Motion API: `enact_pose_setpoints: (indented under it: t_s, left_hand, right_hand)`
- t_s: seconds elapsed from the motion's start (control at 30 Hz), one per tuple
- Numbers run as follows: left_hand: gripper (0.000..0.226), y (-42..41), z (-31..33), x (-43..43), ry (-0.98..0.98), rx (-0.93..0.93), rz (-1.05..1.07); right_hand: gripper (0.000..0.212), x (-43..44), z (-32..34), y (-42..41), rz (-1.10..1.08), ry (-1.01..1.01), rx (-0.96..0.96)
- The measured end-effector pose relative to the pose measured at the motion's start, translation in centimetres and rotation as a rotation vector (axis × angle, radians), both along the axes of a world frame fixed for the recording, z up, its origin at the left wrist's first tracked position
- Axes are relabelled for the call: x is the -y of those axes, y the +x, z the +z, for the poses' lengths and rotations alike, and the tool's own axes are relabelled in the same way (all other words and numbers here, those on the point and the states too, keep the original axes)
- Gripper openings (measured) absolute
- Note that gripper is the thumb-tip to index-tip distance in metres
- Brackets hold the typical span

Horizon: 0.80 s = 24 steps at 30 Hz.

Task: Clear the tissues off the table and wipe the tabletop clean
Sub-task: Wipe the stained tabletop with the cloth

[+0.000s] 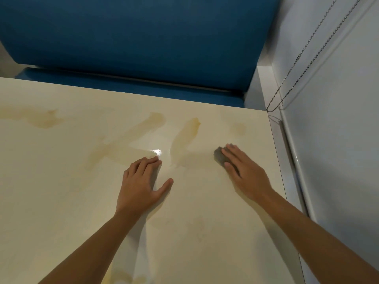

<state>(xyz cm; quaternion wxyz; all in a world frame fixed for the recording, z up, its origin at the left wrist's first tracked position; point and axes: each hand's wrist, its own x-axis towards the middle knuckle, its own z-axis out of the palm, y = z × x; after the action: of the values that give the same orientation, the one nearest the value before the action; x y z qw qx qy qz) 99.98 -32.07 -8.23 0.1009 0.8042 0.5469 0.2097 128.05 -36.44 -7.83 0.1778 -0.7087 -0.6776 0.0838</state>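
Tabletop [61,181], cream and glossy, fills the lower 2 thirds of the view, its far edge running beside a blue upholstered bench [133,33] and its right edge beside a white wall panel [338,140]. Several yellowish-brown smears [184,136] streak its far half, with a small bright glare just beside the left fingertips. 2 bare forearms reach in from the bottom of the view, angled toward each other. The left hand [141,181] lies palm down on the table near the middle, its 4 fingers straight and close together, the thumb spread out to the right; it holds nothing. The right hand [244,169] lies palm down nearer the right edge, well apart from the left, with straight fingers pressing flat on a small grey cloth [220,155]. Only the cloth's left part shows beyond the fingers, and it is slightly blurred; it lies on the table just right of the nearest smear. A thin bead chain [307,44] hangs in a loop along the wall panel, ending near the table's far right corner.
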Motion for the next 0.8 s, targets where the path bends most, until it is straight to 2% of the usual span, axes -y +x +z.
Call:
enact_pose_setpoints:
  t_s: [0.17, 0.3, 0.4, 0.53, 0.67, 0.73, 0.8]
  left_hand:
    - [0.058, 0.0, -0.1, 0.0, 0.001, 0.000, -0.001]
    - [0.059, 0.0, -0.1, 0.0, -0.004, -0.006, 0.009]
    - [0.059, 0.0, -0.1, -0.1, -0.008, -0.009, 0.004]
    - [0.060, -0.1, -0.1, -0.1, -0.009, -0.003, 0.002]
    - [0.059, 0.0, -0.1, -0.2, -0.012, -0.004, -0.002]
    - [0.059, -0.1, -0.1, -0.2, -0.011, -0.006, -0.001]
    - [0.059, -0.1, -0.1, -0.1, -0.011, -0.005, 0.001]
  right_hand:
    - [0.044, -2.3, -0.4, 5.1, -0.328, -0.033, -0.078]
    - [0.044, -6.6, -0.3, 4.5, -0.473, -0.045, -0.067]
    - [0.045, -8.4, -0.2, 1.7, -0.388, -0.046, -0.040]
    - [0.045, -6.8, -0.3, -2.0, -0.130, -0.027, -0.027]
    - [0.042, -3.6, -0.1, -0.5, 0.054, 0.015, -0.015]
    - [0.043, -3.1, -0.2, 1.9, 0.003, 0.020, -0.034]
    - [0.043, -3.4, -0.3, 4.4, -0.159, -0.004, -0.066]
